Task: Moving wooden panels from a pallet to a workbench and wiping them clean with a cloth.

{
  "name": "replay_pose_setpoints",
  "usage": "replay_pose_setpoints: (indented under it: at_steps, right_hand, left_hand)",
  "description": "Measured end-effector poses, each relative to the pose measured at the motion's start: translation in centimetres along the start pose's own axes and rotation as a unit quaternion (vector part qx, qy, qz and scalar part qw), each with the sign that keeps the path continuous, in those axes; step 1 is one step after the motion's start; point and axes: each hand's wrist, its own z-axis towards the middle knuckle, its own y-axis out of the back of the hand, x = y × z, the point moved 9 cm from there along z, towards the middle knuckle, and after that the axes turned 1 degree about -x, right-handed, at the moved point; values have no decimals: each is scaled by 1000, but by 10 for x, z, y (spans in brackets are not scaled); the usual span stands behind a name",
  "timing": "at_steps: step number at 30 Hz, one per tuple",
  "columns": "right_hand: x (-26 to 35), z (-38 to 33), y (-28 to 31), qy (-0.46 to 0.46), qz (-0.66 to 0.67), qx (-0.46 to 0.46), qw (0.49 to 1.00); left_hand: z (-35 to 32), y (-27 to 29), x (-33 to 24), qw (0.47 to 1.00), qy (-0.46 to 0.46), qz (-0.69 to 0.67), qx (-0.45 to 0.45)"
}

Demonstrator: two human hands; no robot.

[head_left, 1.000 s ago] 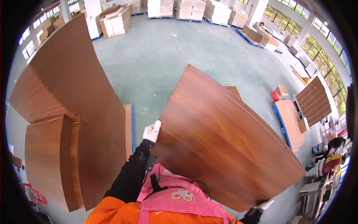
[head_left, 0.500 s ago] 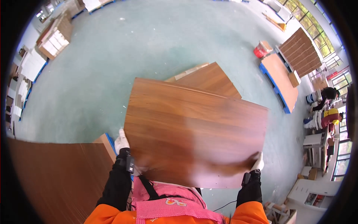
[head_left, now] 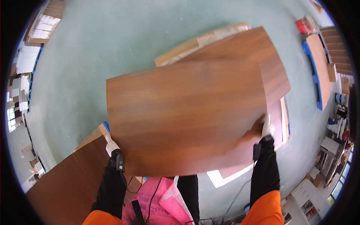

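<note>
Both my hands carry a large brown wood-grain panel between them in front of me, its broad glossy face turned up. My white-gloved left hand grips its left edge near the lower corner. At the right edge, my gloved right hand holds it, with the fingers partly hidden underneath. Beyond and below lies a similar wood-grain board, angled up to the right and partly covered by the held panel. Under these, a pinkish-brown board and a white sheet show at the right and lower edge.
A stack of dark brown boards stands close at my left. Pale wrapped boards edge the far side of the pile. At the right are a blue pallet with a tan board and a red bucket. A cable crosses the floor.
My view has tipped downward and turned. The held panel has moved forward and left over the pile, more of which shows at the right. Both hands keep their grip on its edges.
</note>
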Motion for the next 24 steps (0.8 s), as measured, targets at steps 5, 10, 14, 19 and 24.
replay_pose_setpoints:
  at_steps: [5, 10, 14, 19, 24]
  right_hand:
    - [-11, 111, -22, 63, -61, -38, 995]
    - [28, 142, -42, -135, 100, 0, 986]
    - [75, 152, -21, -99, 25, -41, 994]
    - [93, 148, -12, -98, -38, -112, 988]
    - [73, 106, -4, -69, -35, -193, 978]
  left_hand:
    - [-8, -104, 24, 994, 72, -70, -40]
    - [-15, -136, 31, 988, 111, -41, -98]
    - [-38, -169, 4, 996, 52, -66, -37]
    - [-40, -178, -1, 996, -40, -70, 45]
    - [-71, -193, -9, 993, -43, -65, 94]
